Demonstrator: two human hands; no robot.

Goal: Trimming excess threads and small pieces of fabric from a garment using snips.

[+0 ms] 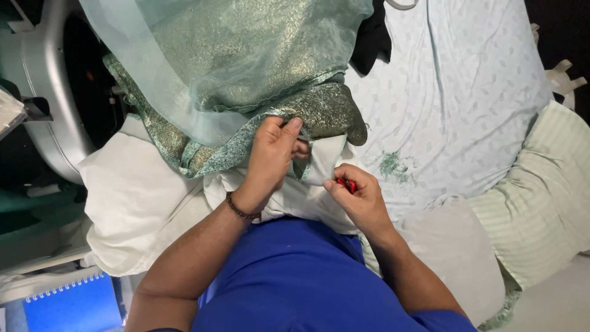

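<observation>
Left hand (273, 157): pinching green brocade hem (246, 150), edge running left-right.
Right hand (359, 197): closed on small red tool (346, 184), just right of the pinch, nearer.

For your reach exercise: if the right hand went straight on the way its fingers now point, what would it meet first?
Probably the white cloth beside its fingertips, then the left hand; depth is unclear.
</observation>
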